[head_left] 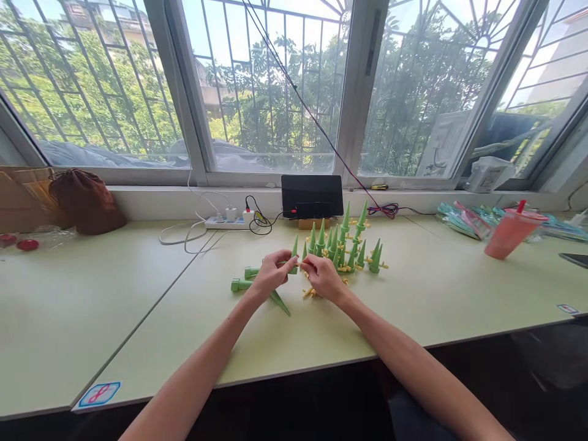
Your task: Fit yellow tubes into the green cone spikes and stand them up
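Observation:
My left hand [272, 271] is closed around a green plant watering spike [294, 247], its pointed tip upward. Close beside it, my right hand [324, 277] pinches a small yellow valve [299, 264] at the spike's side; the fingers hide most of it. Whether the valve is seated in the spike I cannot tell. Under and left of my left hand, loose green spikes [241, 285] lie on their sides. Several green spikes [345, 223] with yellow valves stand upright beyond my right hand. A few loose yellow valves [311, 293] lie just below that hand.
A dark tablet [312, 195] leans on a stand at the back, near a power strip [229, 222] with cables. A red-lidded cup [514, 234] and plastic packets [459, 219] are at right. At far left are a brown bag [87, 202] and cardboard [22, 196].

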Available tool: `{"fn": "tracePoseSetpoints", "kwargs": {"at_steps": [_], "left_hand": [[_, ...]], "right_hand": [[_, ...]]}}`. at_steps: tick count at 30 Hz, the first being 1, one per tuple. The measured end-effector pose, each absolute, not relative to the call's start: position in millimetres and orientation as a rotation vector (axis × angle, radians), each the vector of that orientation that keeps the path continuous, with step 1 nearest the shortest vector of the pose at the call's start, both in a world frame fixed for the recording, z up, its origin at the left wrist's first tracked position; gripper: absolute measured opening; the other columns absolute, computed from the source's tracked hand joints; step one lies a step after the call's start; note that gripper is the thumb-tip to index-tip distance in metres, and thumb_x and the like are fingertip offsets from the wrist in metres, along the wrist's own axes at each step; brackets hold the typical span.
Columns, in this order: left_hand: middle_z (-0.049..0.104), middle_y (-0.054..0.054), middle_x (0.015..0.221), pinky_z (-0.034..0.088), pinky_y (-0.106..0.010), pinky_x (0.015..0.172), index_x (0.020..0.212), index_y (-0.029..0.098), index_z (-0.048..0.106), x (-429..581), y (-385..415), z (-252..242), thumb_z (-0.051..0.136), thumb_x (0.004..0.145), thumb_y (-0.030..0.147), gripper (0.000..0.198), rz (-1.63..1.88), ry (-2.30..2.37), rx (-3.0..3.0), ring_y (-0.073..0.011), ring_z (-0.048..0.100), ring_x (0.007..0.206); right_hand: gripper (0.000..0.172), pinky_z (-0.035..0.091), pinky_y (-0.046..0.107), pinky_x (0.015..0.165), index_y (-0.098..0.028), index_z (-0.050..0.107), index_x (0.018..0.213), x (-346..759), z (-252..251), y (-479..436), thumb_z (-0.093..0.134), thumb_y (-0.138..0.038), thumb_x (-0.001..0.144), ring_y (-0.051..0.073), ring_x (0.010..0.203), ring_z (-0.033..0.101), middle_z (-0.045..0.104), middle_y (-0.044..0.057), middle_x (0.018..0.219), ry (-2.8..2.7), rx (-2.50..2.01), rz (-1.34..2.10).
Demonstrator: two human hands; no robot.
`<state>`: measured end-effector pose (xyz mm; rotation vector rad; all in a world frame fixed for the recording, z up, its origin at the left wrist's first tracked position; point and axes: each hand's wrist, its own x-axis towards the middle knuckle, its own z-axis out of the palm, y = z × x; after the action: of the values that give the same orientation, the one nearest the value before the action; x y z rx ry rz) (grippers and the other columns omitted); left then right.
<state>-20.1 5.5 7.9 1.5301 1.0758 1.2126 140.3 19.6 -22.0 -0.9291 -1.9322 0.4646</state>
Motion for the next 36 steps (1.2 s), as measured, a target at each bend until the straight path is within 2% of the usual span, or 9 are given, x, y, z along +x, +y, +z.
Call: {"fn": "tracePoseSetpoints", "kwargs": {"at_steps": [6,15,18,22,25,29,36], "left_hand": [[0.053,0.0,0.07,0.024,-0.019,0.037,0.085,0.015,0.066,-20,5,8,0.069,0.069,0.048,0.037,1.211,1.056,1.529,-0.0035,0.03,0.044],[0.055,0.0,0.071,0.026,-0.019,0.037,0.087,0.015,0.066,-20,6,10,0.069,0.069,0.045,0.035,1.228,1.073,1.528,-0.0041,0.032,0.044],[0.056,0.0,0.071,0.026,-0.02,0.037,0.087,0.016,0.066,-20,7,9,0.07,0.069,0.045,0.035,1.237,1.081,1.518,-0.0042,0.033,0.043],[0.056,0.0,0.073,0.026,-0.02,0.037,0.085,0.016,0.064,-23,10,5,0.07,0.07,0.044,0.033,1.257,1.109,1.497,-0.0037,0.034,0.042],[0.055,0.0,0.071,0.028,-0.02,0.038,0.085,0.015,0.063,-25,13,2,0.068,0.072,0.047,0.034,1.271,1.114,1.487,-0.0037,0.036,0.042],[0.053,0.001,0.07,0.028,-0.02,0.038,0.083,0.015,0.062,-25,13,1,0.067,0.073,0.049,0.036,1.268,1.092,1.488,-0.0032,0.034,0.041],[0.052,0.001,0.07,0.025,-0.019,0.037,0.083,0.015,0.061,-23,9,5,0.068,0.072,0.048,0.036,1.252,1.078,1.489,-0.0026,0.032,0.042]], "right_hand": [[0.033,0.027,0.022,0.053,-0.019,0.042,0.063,140,-22,20,0.039,-0.032,0.093,0.01,0.054,0.036,0.045,-0.002,0.058,-1.959,-0.956,0.426],[0.036,0.03,0.023,0.053,-0.018,0.049,0.067,139,-20,18,0.038,-0.037,0.095,0.011,0.053,0.04,0.049,-0.002,0.059,-1.916,-0.93,0.451],[0.032,0.032,0.023,0.052,-0.018,0.054,0.075,139,-18,15,0.04,-0.04,0.095,0.011,0.052,0.042,0.052,-0.001,0.061,-1.888,-0.931,0.486],[0.023,0.036,0.023,0.053,-0.018,0.056,0.094,139,-15,11,0.048,-0.04,0.091,0.01,0.051,0.045,0.06,0.001,0.074,-1.865,-0.889,0.55],[0.021,0.039,0.023,0.055,-0.018,0.056,0.1,139,-13,10,0.052,-0.036,0.089,0.01,0.053,0.046,0.063,0.003,0.082,-1.873,-0.854,0.555],[0.016,0.039,0.024,0.056,-0.018,0.057,0.095,139,-13,11,0.051,-0.032,0.089,0.01,0.056,0.047,0.063,0.003,0.086,-1.877,-0.829,0.553],[0.016,0.036,0.023,0.054,-0.019,0.055,0.084,139,-16,13,0.05,-0.033,0.089,0.011,0.055,0.045,0.056,-0.001,0.071,-1.877,-0.86,0.544]]}}
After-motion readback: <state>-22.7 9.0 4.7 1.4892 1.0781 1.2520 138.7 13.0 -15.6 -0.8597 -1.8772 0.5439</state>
